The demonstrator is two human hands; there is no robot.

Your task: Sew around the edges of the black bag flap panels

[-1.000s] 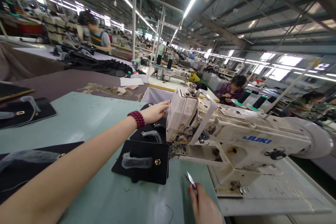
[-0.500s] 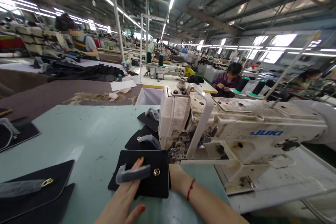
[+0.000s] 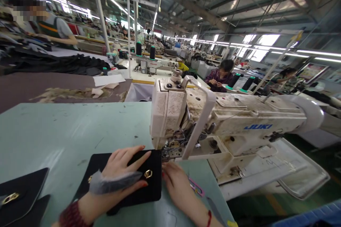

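Observation:
A black panel with gold fittings and a plastic-wrapped handle lies at the needle area of a white JUKI sewing machine. My left hand is spread flat on the panel, passed under the wrapped handle, with its fingers apart. Along the panel's right edge, just below the needle area, rests my right hand; its fingers are close together at the edge, and their tips are partly hidden. The machine head hides the needle.
More black panels lie at the left of the green tabletop. Pink-handled snips lie right of my right hand. A person sits beyond the machine; another stands at the far left.
The view has shifted right. My left hand has slid further under the handle. The panels that lay behind the held one are no longer visible, and the pink snips now show.

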